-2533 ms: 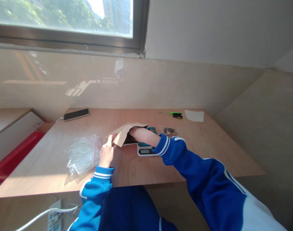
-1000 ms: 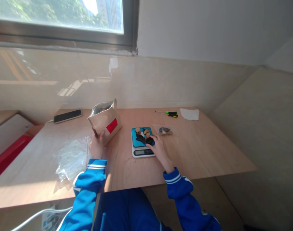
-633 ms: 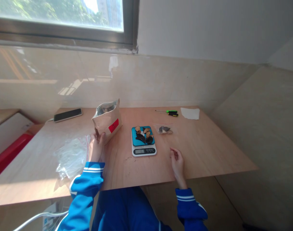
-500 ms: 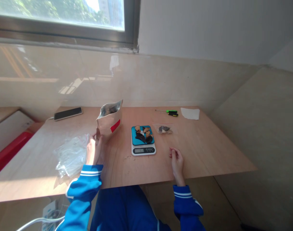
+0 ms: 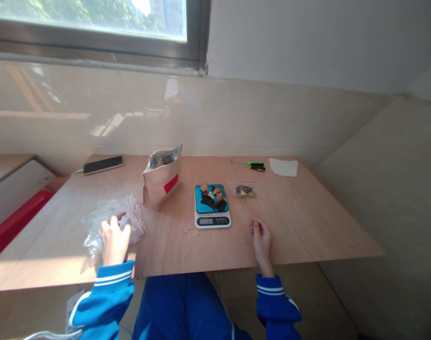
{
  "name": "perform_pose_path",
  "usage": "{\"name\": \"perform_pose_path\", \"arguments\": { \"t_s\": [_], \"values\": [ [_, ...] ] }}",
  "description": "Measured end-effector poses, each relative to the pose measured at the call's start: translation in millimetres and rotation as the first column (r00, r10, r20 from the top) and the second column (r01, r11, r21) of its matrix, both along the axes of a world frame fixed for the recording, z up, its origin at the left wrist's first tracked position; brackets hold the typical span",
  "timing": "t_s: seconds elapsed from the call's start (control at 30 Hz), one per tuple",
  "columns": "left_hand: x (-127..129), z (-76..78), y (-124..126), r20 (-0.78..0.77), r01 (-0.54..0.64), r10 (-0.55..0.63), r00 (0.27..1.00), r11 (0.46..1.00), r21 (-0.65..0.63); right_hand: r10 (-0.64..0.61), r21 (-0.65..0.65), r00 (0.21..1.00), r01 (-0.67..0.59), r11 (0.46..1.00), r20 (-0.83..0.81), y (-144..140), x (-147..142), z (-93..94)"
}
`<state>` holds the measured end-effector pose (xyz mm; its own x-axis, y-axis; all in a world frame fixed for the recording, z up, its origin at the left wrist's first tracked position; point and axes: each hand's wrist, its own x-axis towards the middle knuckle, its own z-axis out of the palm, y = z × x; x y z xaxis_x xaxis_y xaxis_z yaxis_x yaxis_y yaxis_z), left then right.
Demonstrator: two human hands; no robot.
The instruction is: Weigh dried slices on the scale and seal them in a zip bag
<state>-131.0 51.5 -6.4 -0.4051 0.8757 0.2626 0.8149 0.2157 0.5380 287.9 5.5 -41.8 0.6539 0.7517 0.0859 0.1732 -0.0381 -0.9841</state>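
A: Weighing looks under way: dark and tan pieces sit on the blue plate of the scale (image 5: pixel 213 208), mid-table, display lit but unreadable.

B: Left hand (image 5: pixel 114 238)?

A: On the pile of clear zip bags (image 5: pixel 112 222), left of centre. Fingers spread loosely over the plastic; whether one bag is pinched I cannot tell. The pile is crumpled, its long axis roughly left to right, with the red zip strips at its right end, towards the paper pouch (image 5: pixel 162 177).

B: Right hand (image 5: pixel 261 238)?

A: Resting on the table (image 5: pixel 307 222) right of the scale, fingers curled in narrow, holding nothing visible.

B: Progress?

A: Judged partway. One small filled bag (image 5: pixel 244 191) lies just right of the scale. The portion on the plate is not yet bagged. The pouch stands upright, mouth open upward, contents left inside.

B: Other items?

A: Phone (image 5: pixel 104 165) back left; screwdriver (image 5: pixel 252 165) and white paper scrap (image 5: pixel 283 167) back right.
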Motion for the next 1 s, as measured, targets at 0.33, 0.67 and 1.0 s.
{"name": "perform_pose_path", "arguments": {
  "t_s": [0.33, 0.67, 1.0],
  "values": [
    [3, 7.3, -2, 0.126, -0.071, 0.061, 0.990, 0.994, 0.080, 0.011, 0.003, 0.997, -0.011, 1.000, 0.080, -2, 2, 0.2],
    [101, 20.0, -59, 0.182, 0.026, -0.132, 0.974, 0.870, 0.492, 0.622, 0.112, 0.771, -0.636, 0.764, 0.135, -17, -152, 76.4],
    [110, 29.7, -68, 0.126, 0.509, -0.619, 0.775, 0.730, 0.456, 0.693, 0.101, 0.712, -0.702, 0.705, 0.113, -18, -182, 89.6]
  ]
}}
